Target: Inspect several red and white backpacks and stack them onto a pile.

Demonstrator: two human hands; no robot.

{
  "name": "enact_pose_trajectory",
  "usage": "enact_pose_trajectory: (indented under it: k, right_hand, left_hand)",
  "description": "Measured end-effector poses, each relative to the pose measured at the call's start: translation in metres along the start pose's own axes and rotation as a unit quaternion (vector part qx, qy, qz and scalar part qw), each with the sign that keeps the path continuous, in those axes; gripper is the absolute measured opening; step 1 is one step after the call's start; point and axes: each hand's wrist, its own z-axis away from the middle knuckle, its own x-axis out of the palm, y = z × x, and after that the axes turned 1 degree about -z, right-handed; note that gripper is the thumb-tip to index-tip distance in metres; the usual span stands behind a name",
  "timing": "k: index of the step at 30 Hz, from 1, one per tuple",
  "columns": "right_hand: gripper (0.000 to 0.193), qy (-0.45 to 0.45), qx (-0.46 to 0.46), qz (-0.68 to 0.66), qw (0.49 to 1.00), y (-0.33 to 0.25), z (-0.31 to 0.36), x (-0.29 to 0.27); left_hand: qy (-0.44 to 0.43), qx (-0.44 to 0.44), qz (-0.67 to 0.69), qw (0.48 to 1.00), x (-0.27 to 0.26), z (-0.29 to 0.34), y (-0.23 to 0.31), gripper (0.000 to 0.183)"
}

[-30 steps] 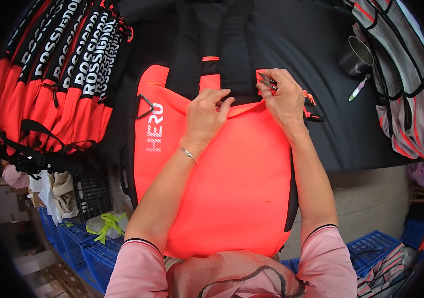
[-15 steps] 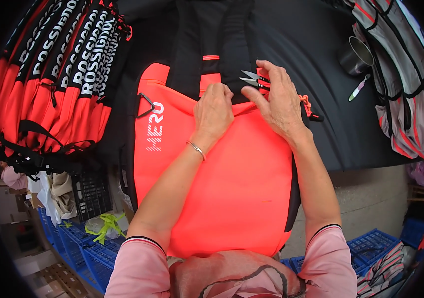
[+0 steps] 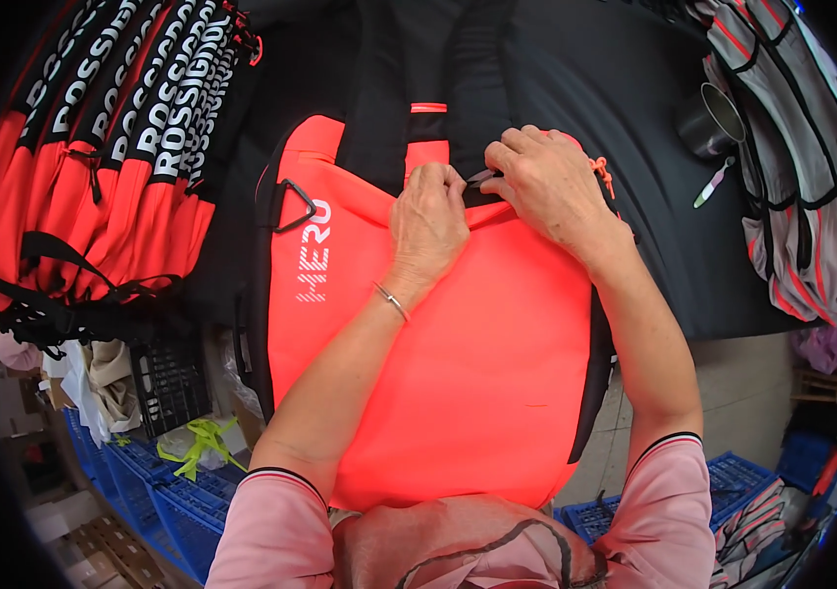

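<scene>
A bright red-orange backpack (image 3: 448,363) with black straps lies in front of me, its top end pointing away. My left hand (image 3: 426,221) is closed, pinching the fabric at the upper edge of the front panel. My right hand (image 3: 551,187) is closed round a pair of thread snips (image 3: 481,178). Only the blade tips show, close beside my left fingertips; the handles are hidden under my palm. A black triangular ring (image 3: 299,206) sits near the bag's upper left corner. An orange zip-pull cord (image 3: 601,175) hangs at its upper right.
Several red and black bags (image 3: 95,187) are stacked at the left of the black-covered table (image 3: 595,88). A metal cup (image 3: 711,123), a small pale-handled brush (image 3: 711,187) and grey bags (image 3: 801,147) are at the right. Blue crates (image 3: 183,510) stand below at the left.
My right hand has turned over and closed, bringing the snips' blades down towards my left fingertips. My left hand keeps its pinch. The view has shifted slightly.
</scene>
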Motion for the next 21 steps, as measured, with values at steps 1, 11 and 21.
enact_pose_trajectory:
  k: [1,11,21]
  right_hand:
    - [0.019,-0.006,-0.006,0.001,1.000,0.000,-0.001,0.000]
    - [0.017,-0.031,-0.049,0.052,0.997,-0.002,-0.005,0.007]
    - [0.025,0.246,0.380,-0.294,0.842,0.038,0.013,-0.011]
  left_hand:
    - [-0.009,-0.003,0.003,1.000,0.000,0.000,0.000,0.011]
    - [-0.010,0.006,-0.007,1.000,0.001,-0.001,-0.001,0.012]
    - [-0.054,0.313,0.157,0.935,-0.007,0.014,0.027,0.013]
